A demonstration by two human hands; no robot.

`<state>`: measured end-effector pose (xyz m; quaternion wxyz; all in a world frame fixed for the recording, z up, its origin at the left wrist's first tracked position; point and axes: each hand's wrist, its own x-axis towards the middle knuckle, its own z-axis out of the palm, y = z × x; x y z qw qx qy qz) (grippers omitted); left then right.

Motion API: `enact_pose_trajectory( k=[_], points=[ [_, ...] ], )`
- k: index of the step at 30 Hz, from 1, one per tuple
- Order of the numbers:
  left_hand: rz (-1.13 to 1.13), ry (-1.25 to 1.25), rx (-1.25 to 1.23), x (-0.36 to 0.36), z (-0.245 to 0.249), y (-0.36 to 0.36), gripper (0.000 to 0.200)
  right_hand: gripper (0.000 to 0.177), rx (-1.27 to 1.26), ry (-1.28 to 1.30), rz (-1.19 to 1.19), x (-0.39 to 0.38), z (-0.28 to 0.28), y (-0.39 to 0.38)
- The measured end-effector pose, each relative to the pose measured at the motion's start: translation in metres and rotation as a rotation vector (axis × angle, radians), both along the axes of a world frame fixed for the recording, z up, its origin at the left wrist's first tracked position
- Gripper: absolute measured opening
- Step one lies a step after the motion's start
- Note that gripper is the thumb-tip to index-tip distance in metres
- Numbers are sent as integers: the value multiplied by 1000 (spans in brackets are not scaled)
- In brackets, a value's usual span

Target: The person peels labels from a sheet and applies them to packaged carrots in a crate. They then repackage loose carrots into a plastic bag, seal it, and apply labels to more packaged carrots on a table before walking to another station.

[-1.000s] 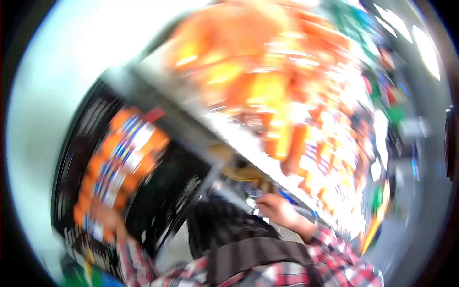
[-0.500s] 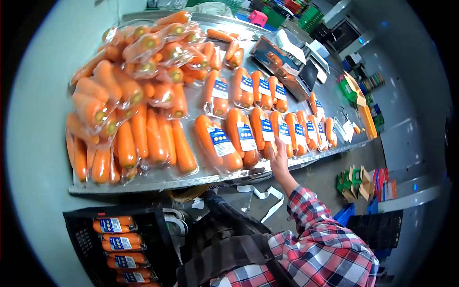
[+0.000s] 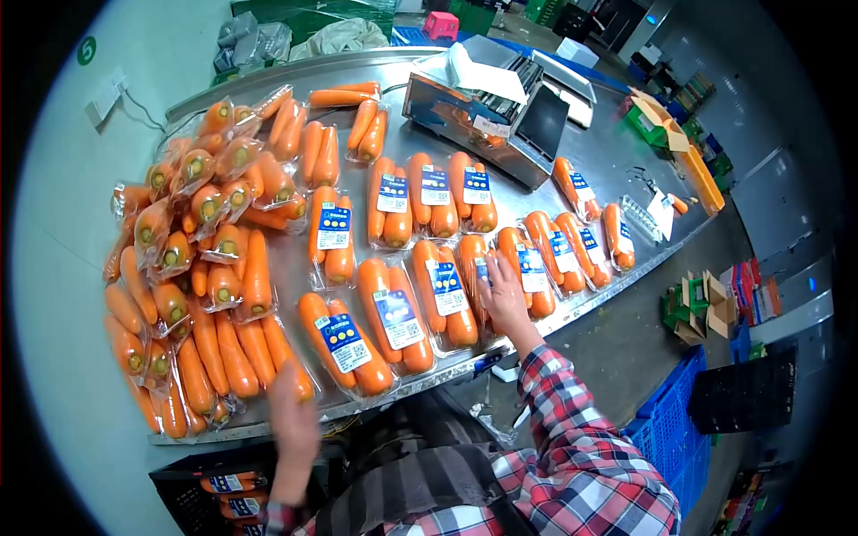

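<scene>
My right hand lies over a labelled bag of carrots in the front row, fingers stretched out and touching its wrapper. Beside it sit other clear bags with blue-and-white labels, including one more pack just to the right. My left hand, smeared by motion, is at the table's front edge near the left end of that row. The nearest labelled pack is to its upper right. Left of it rises a heap of bagged carrots without visible labels.
A metal machine stands behind the rows on the steel table. Below the front edge, a black crate holds labelled carrot packs. Blue crates stand on the floor to the right, by a black one.
My left hand has come into view at the table's front edge. The view has shifted, and my right hand still rests among the front-row packs.
</scene>
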<state>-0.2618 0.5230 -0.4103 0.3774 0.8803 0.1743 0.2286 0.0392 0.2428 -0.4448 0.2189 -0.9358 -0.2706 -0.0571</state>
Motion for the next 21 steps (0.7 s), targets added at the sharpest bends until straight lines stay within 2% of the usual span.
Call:
enact_pose_trajectory(
  k=[1, 3, 5, 8, 11, 12, 15, 16, 21],
  points=[
    [-117, 110, 256, 38, 16, -13, 46, 51, -216, -119, 34, 5, -19, -6],
    [-170, 223, 369, 76, -15, -24, 49, 52, -238, -107, 51, 8, -24, -10],
    [-179, 277, 415, 88, -51, -28, 50, 55, 52, 213, 20, 4, -7, -14],
    [-191, 417, 272, 87, -42, -22, 50, 60, 95, 301, -81, -24, -12, -36],
    [-93, 275, 223, 133, -6, -40, 49, 63, 82, 284, -70, -37, -14, -44],
    [-177, 272, 372, 153, -8, -49, 50, 64, 93, 282, -71, -39, -14, -44],
    [-442, 262, 505, 179, -44, -69, 49, 67, -7, 307, -59, -39, -4, -39],
    [-445, 274, 483, 179, -43, -69, 48, 69, -38, 380, -88, -39, 4, -35],
    [-374, 320, 303, 164, -20, -69, 48, 68, -93, 404, -107, -39, 10, -33]
  ],
)
